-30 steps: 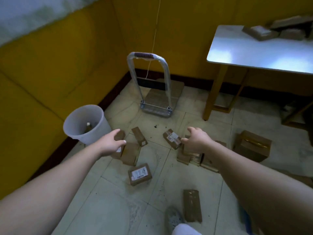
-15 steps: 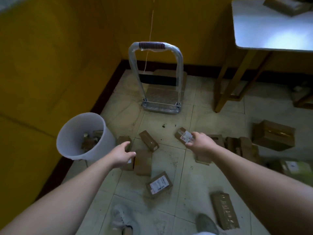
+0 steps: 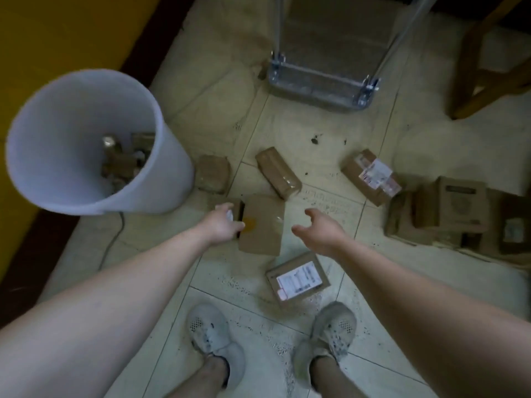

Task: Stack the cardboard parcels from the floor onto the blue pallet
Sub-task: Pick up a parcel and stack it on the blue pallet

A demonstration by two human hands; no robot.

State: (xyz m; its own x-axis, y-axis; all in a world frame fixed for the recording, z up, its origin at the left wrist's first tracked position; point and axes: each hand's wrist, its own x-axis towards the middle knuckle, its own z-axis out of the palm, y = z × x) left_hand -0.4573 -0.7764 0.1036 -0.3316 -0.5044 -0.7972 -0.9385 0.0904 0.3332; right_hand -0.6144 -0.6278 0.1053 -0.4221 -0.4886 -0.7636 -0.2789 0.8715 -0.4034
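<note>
— What are your hands doing?

— My left hand [image 3: 224,224] is stretched down to a small dark cardboard parcel [image 3: 240,206], fingers bent over its near end, where something white shows. I cannot tell whether I am gripping it or only touching it. My right hand [image 3: 319,229] hangs above the pale tiled floor [image 3: 316,127], fingers spread and slack, holding nothing.

— And the parcels?

— All on the floor. The small dark one lies against the left edge of a flat brown cardboard parcel [image 3: 263,225], which sits between my two hands. Beyond it lie a long taped brown parcel [image 3: 278,172], set at a slant, and a squarish brown parcel [image 3: 214,173] just beside the tall white plastic bucket [image 3: 175,182]. Farther right is a brown parcel with a white-and-pink label [image 3: 370,176]. Past that is a huddle of larger brown boxes [image 3: 459,208] touching one another. Nearest me, just ahead of my grey shoes [image 3: 212,331], a brown parcel with a white printed label [image 3: 297,278] lies label up.

— What's in the bucket?

— Bits of cardboard at the bottom; I can't make out more.

— Anything else around?

— A silver metal platform trolley [image 3: 321,84] stands farther off, well apart from the parcels. A wooden table leg [image 3: 471,67] is to its right, and a yellow wall [image 3: 57,33] is on the left.
</note>
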